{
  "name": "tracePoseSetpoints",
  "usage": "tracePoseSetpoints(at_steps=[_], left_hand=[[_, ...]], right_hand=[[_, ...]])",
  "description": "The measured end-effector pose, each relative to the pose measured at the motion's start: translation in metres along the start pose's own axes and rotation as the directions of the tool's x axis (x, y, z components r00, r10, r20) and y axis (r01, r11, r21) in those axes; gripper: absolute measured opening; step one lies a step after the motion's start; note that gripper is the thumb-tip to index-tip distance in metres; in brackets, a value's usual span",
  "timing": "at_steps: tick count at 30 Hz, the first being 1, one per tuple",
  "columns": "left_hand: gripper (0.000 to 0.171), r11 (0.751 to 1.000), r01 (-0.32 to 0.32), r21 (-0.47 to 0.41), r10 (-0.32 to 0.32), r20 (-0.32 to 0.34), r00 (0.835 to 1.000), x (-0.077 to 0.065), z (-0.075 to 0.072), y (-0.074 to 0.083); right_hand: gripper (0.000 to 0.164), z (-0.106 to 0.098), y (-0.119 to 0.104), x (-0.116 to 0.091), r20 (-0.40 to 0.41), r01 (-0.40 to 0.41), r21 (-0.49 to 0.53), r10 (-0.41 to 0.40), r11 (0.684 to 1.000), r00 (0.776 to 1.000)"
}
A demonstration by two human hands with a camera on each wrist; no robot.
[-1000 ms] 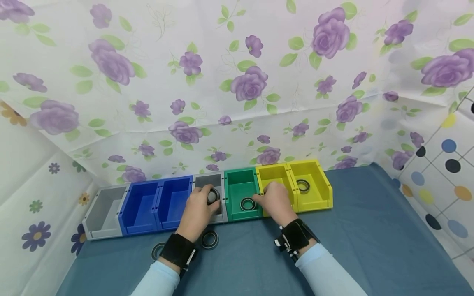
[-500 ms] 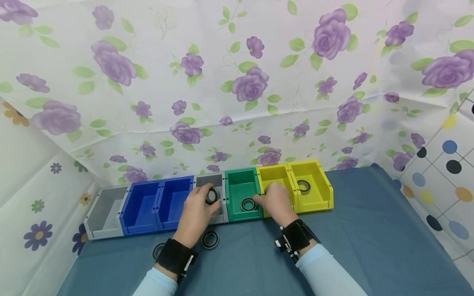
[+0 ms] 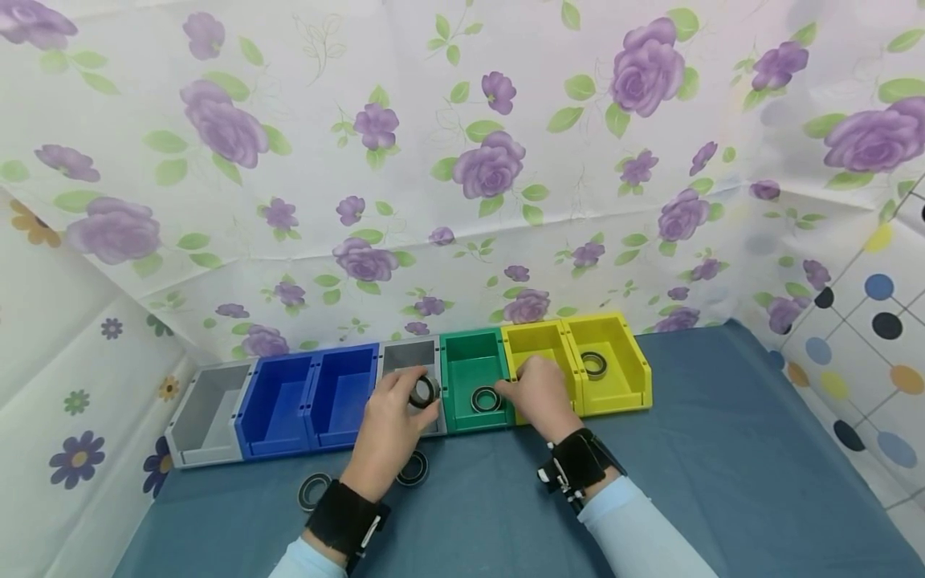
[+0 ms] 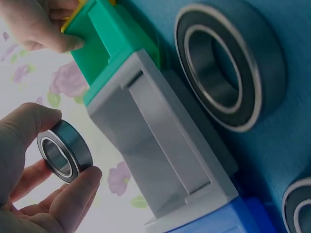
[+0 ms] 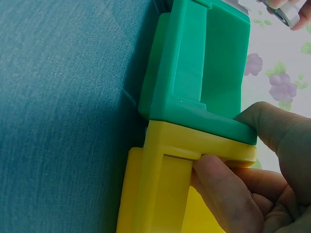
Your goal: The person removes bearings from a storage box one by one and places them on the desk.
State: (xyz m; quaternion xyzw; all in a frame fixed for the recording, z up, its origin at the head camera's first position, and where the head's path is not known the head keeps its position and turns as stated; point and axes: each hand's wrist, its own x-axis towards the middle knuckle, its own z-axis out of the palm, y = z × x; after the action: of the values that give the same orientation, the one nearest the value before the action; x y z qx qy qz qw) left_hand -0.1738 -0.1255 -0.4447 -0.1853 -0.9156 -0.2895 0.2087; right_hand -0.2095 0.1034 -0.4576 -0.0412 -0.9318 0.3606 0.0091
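Observation:
My left hand (image 3: 385,425) pinches a ball bearing (image 4: 79,144) between thumb and fingers, over the middle grey bin (image 3: 410,352). In the left wrist view the bearing is held tilted, apart from the bin's rim. My right hand (image 3: 543,397) grips the adjoining side walls of the green bin (image 3: 470,357) and the left yellow bin (image 3: 531,343). Its thumb (image 5: 265,119) is on the green side and its fingers are on the yellow side. A second bearing (image 3: 474,399) lies in the green bin, close to my right thumb. My right hand hides part of the left yellow bin.
Another bearing (image 3: 596,377) lies in the right yellow bin (image 3: 614,337). Two more bearings, one ring (image 3: 303,492) partly behind my left wristband and another (image 3: 413,484), lie on the blue cloth (image 3: 477,514). Two blue bins (image 3: 278,393) and a grey bin (image 3: 205,409) continue the row leftward.
My left hand has shifted slightly right and toward me with the bearing, whose hole now faces the head camera more. My right hand keeps its place on the bin walls.

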Motion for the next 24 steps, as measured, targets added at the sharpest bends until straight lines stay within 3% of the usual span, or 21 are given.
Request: tracePoseSetpoints(at_steps=[7, 16, 24], left_hand=[[0.05, 0.999, -0.053, -0.013, 0.052, -0.002, 0.999, -0.008, 0.003, 0.009], [0.049, 0.999, -0.034, -0.012, 0.034, 0.022, 0.999, -0.017, 0.006, 0.019], [0.05, 0.998, -0.056, -0.008, 0.056, 0.063, 0.996, -0.025, 0.012, 0.023]], right_hand=[[0.047, -0.001, 0.0, -0.001, 0.009, -0.01, 0.006, 0.01, 1.0, 1.0], [0.049, -0.001, -0.001, -0.001, 0.001, 0.0, 0.003, 0.0, 1.0, 1.0], [0.049, -0.003, -0.003, -0.002, 0.004, 0.004, 0.007, -0.004, 1.0, 1.0]])
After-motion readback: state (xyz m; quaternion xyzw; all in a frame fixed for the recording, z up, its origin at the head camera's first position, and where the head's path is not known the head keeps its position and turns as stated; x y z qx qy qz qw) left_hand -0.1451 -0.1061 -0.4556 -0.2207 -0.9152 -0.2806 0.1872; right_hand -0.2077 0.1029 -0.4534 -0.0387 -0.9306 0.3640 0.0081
